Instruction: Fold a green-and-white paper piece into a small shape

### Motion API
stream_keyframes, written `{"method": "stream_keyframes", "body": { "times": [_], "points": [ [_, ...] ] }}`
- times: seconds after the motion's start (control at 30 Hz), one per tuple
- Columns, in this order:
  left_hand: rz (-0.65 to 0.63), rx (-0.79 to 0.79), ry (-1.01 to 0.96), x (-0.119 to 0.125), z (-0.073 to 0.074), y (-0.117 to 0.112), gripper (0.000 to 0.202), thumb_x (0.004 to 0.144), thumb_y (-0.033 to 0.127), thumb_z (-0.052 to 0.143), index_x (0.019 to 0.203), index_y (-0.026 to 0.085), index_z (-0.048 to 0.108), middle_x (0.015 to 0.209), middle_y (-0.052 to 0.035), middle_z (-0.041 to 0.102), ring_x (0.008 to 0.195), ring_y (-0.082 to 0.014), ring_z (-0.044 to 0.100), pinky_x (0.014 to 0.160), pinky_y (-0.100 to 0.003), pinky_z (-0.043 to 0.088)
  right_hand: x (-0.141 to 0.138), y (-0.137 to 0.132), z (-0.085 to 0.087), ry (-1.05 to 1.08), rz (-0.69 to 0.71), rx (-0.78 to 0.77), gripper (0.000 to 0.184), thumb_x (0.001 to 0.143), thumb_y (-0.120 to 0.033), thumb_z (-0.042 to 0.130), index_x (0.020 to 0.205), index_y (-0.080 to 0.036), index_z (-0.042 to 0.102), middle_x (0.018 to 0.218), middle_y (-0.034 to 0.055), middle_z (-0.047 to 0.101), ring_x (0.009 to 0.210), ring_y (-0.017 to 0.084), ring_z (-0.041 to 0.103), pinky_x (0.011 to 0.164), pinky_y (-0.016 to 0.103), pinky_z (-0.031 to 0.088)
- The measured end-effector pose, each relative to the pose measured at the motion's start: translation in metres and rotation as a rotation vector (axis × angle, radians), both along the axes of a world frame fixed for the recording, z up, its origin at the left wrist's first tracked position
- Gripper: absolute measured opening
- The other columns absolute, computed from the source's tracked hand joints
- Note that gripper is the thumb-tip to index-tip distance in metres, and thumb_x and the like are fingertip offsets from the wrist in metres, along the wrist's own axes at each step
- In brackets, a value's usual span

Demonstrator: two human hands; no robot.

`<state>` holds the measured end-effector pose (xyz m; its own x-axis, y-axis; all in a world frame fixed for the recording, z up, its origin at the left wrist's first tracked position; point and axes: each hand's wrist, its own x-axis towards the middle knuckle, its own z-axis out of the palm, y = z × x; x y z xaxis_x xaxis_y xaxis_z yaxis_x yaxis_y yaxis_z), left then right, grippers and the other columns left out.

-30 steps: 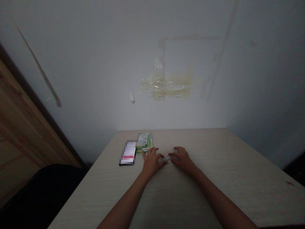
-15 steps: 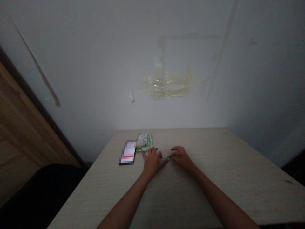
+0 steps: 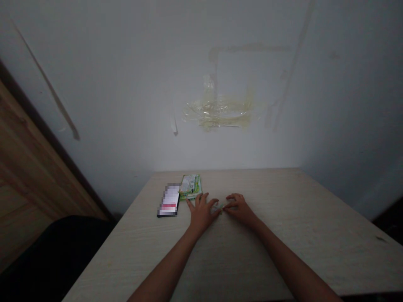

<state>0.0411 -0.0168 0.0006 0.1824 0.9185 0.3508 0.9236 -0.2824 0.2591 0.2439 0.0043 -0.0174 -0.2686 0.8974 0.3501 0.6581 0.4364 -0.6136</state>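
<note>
A small whitish-green piece lies low over the table between my two hands; it is too small and dim to tell its kind. My left hand has its thumb and index finger around the piece's left side, with the other fingers spread toward the packet. From the other side, my right hand pinches the piece's edge with its fingertips, and its upper fingers curl above. Just beyond my left fingertips is a flat green-and-white printed packet. Left of that packet lies a phone with its screen lit and blurred.
The pale wooden table meets a grey wall at its back edge. Clear tape is stuck on the wall. A dark object stands at the table's left, near a wooden panel.
The small piece has turned or folded between my fingers and shows less white and more green. My left index finger has lifted slightly. Packet and phone lie as before.
</note>
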Motion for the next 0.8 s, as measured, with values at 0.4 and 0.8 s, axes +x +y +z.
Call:
{"method": "stream_keyframes", "body": {
  "times": [0.4,0.8],
  "points": [
    [0.033,-0.061,0.048,-0.0037,-0.0053,0.0023,0.042,0.080,0.066,0.053,0.118,0.052,0.060,0.149,-0.0031,0.041,0.141,-0.0374,0.024,0.103,-0.077,-0.002,0.0026,-0.0014,-0.0017,0.011,0.079,0.019,0.011,0.075,-0.031,0.075,0.084,-0.028,0.078,0.122,0.0087,0.060,0.123,0.028,0.043,0.108,0.045,0.032],
    [0.044,-0.096,0.057,-0.0023,-0.0032,0.0025,0.044,0.081,0.068,0.050,0.119,0.051,0.060,0.149,-0.0051,0.041,0.142,-0.0370,0.023,0.103,-0.077,-0.003,-0.0028,0.0005,-0.0084,0.036,0.001,0.084,0.006,0.073,-0.028,0.073,0.077,-0.027,0.078,0.117,0.0090,0.060,0.127,0.029,0.040,0.110,0.048,0.031]
  ]
}}
